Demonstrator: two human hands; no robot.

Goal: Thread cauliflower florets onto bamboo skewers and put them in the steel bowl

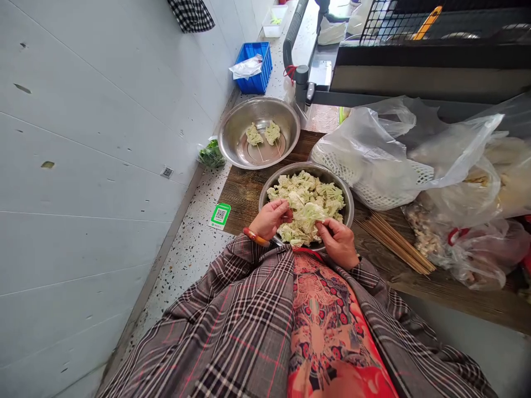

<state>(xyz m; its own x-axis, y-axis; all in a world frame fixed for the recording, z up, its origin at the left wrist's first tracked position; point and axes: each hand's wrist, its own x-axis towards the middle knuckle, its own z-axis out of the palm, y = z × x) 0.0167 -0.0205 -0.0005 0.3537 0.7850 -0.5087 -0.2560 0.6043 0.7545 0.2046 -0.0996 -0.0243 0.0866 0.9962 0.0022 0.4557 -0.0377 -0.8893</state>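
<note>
Over a steel bowl [349,207] heaped with cauliflower pieces [305,185], both my hands are at work. My right hand [339,242] pinches a pale green-white cauliflower floret [312,213] between thumb and fingers. My left hand [270,219] is closed in a pinch at the other side, its fingertips against a cauliflower piece [295,200]. Just beyond, a wider steel basin [232,145] holds two florets [254,134] on thin sticks. To the right of the bowl lies a bundle of bamboo skewers [400,243] on the wooden board.
Plastic bags [373,143] and a white woven basket [377,190] crowd the right side. A green QR-code card [219,215] lies at the left, near bagged leafy greens [211,155]. A blue crate [254,83] stands behind the basin. A white wall [91,182] borders the left.
</note>
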